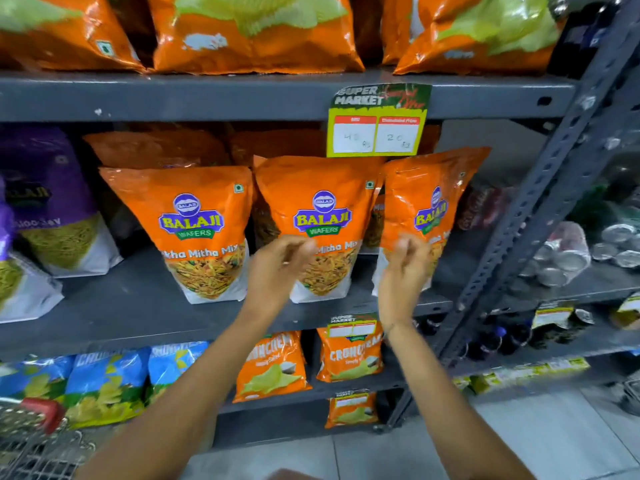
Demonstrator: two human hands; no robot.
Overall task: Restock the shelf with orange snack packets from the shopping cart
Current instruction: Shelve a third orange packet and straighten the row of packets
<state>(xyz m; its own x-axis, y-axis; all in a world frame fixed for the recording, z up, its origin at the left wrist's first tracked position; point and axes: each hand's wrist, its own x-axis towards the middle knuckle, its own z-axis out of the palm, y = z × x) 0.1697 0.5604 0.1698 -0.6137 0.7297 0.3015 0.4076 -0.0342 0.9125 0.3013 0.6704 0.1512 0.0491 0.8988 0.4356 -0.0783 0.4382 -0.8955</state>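
From the head camera we are looking at a grey metal shelf unit [214, 98] in a shop aisle, its perforated upright [540, 216] slanting along the right side. On the middle shelf board [131, 306] three orange Balaji Khatta Mitha Mix packets are standing upright in a row — the left packet [204, 233], the middle packet [322, 216] and the right packet [426, 206], the last one turned slightly and leaning to the right, with more orange packets behind them. Purple sev packets [52, 202] are sitting at the left end of the same board. A yellow price tag [377, 123] is hanging from the shelf edge above.

We are holding our left hand [277, 268] in front of the middle packet's lower part, fingers loosely curled; motion blur is hiding whether it is gripping anything. Our right hand [403, 275] is lying against the lower half of the right packet, fingers curled toward it, and we cannot tell whether it is actually clasping the bag.

Above, larger orange chip bags [256, 32] are filling the top shelf. Below, blue chip bags [104, 382] and orange Crunchex bags [273, 365] are lining the lower shelf. The wire shopping cart [31, 441] is showing at the bottom left corner — over pale floor tiles [519, 431].
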